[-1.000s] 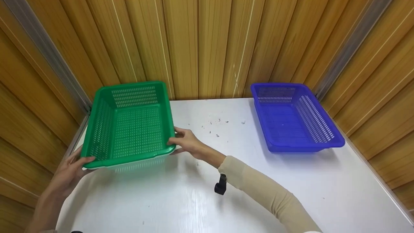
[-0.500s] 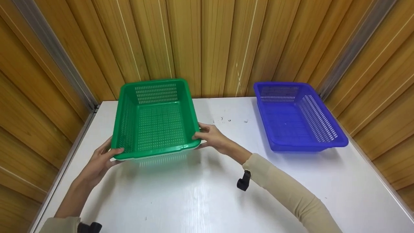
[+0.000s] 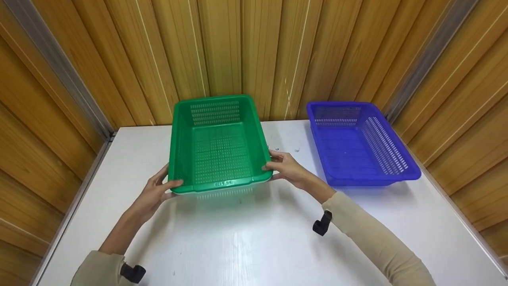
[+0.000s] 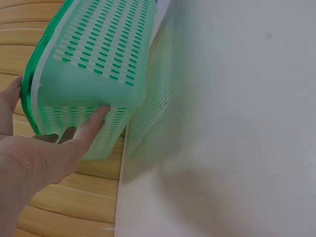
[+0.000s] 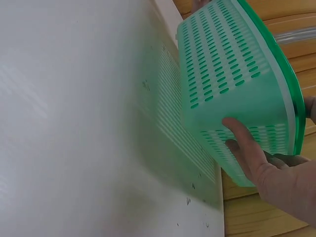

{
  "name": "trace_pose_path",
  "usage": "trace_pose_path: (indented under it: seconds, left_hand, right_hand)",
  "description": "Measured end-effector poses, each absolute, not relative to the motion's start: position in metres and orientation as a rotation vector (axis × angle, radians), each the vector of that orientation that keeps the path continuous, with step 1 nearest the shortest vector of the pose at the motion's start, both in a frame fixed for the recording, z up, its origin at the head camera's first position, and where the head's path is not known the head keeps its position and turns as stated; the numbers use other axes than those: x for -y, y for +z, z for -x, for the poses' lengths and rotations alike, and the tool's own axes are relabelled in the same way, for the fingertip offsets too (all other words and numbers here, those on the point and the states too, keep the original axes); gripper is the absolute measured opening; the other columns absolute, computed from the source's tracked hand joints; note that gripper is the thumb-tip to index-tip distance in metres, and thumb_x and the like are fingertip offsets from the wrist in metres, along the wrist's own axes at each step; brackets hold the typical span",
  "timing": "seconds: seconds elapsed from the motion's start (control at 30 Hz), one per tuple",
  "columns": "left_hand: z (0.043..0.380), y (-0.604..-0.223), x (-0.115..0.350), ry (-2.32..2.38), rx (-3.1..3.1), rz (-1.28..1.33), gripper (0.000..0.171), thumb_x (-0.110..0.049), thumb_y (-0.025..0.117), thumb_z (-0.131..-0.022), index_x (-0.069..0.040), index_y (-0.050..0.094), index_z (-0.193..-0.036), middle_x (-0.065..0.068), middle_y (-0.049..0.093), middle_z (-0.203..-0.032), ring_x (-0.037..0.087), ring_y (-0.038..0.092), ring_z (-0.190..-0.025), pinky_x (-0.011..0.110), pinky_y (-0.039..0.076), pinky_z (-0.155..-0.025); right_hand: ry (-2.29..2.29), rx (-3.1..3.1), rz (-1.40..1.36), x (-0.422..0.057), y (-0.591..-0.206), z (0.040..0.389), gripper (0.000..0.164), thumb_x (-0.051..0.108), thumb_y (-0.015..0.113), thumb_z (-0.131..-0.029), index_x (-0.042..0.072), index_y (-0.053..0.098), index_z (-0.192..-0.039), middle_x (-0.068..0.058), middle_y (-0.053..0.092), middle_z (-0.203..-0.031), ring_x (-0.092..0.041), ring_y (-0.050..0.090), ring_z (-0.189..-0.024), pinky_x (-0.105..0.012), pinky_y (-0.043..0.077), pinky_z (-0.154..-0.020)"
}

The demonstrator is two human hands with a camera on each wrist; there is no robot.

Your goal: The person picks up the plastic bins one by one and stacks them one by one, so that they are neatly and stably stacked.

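A green slotted plastic basket (image 3: 220,151) sits nested in a pale, whitish basket (image 4: 106,49), whose rim shows just below the green one. Both hands hold the pair by the near corners. My left hand (image 3: 152,194) grips the near left corner, thumb over the green rim and fingers spread beneath on the pale wall. At the near right corner my right hand (image 3: 291,171) grips likewise, its fingers (image 5: 242,136) against the pale side. In both wrist views the stack is raised over the white table (image 3: 222,246), casting a greenish shadow on it.
A blue-purple slotted basket (image 3: 357,155) stands on the table to the right, with nothing seen inside. Wood-look panel walls (image 3: 222,47) rise at the back and both sides. Small dark marks (image 3: 297,150) dot the tabletop between the baskets.
Both hands have carried the nested baskets rightward from the left side of the table toward the middle. The blue-purple basket stays in its place.
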State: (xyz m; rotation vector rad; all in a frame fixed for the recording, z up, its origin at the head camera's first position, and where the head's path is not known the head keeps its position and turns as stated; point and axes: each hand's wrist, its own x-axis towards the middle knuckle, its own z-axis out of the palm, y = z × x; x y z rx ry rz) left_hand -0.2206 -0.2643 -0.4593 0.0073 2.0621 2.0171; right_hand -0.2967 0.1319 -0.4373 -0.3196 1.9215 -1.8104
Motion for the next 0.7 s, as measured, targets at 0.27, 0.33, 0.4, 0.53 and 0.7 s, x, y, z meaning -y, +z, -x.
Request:
trace_pose_path:
  seconds: [0.27, 0.33, 0.4, 0.53, 0.7]
  left_hand:
    - [0.232, -0.472, 0.238, 2.030, -2.004, -0.015, 0.081, -0.019, 0.064, -0.100, -0.025, 0.016, -0.166, 0.009, 0.004, -0.172, 0.035, 0.036, -0.147, 0.042, 0.051, -0.109]
    - [0.236, -0.473, 0.231, 2.034, -1.987, -0.025, 0.082, -0.020, 0.065, -0.100, -0.024, 0.016, -0.166, 0.009, 0.005, -0.172, 0.036, 0.037, -0.147, 0.045, 0.050, -0.110]
    - [0.239, -0.474, 0.226, 2.040, -1.972, -0.034, 0.083, -0.021, 0.066, -0.099, -0.024, 0.017, -0.166, 0.009, 0.007, -0.172, 0.036, 0.038, -0.147, 0.045, 0.050, -0.110]
    - [0.245, -0.475, 0.217, 2.047, -1.951, -0.064, 0.084, -0.022, 0.067, -0.099, -0.022, 0.016, -0.166, 0.010, 0.009, -0.172, 0.038, 0.040, -0.147, 0.046, 0.051, -0.109]
    - [0.250, -0.475, 0.208, 2.064, -1.925, -0.051, 0.085, -0.021, 0.069, -0.097, -0.023, 0.019, -0.165, 0.008, 0.009, -0.172, 0.037, 0.041, -0.147, 0.048, 0.050, -0.110]
  right_hand:
    - [-1.788, -1.976, 0.265, -0.159, -0.436, 0.295, 0.075, 0.005, 0.060, -0.092, 0.003, 0.029, -0.160, -0.024, 0.046, -0.155, -0.033, 0.054, -0.132, -0.042, 0.061, -0.092]
    - [-1.780, -1.991, 0.248, -0.165, -0.435, 0.296, 0.074, 0.005, 0.059, -0.092, 0.003, 0.030, -0.160, -0.025, 0.046, -0.154, -0.032, 0.055, -0.130, -0.041, 0.061, -0.091]
    - [-1.776, -2.003, 0.233, -0.171, -0.434, 0.297, 0.074, 0.005, 0.058, -0.092, 0.003, 0.030, -0.160, -0.025, 0.046, -0.154, -0.030, 0.057, -0.127, -0.039, 0.062, -0.089]
    - [-1.777, -2.016, 0.215, -0.180, -0.436, 0.300, 0.072, 0.004, 0.057, -0.091, 0.001, 0.032, -0.159, -0.028, 0.047, -0.152, -0.025, 0.060, -0.121, -0.036, 0.062, -0.085]
    - [-1.776, -2.009, 0.201, -0.188, -0.440, 0.305, 0.073, 0.002, 0.056, -0.092, 0.001, 0.029, -0.160, -0.028, 0.046, -0.152, -0.026, 0.059, -0.122, -0.037, 0.062, -0.087]
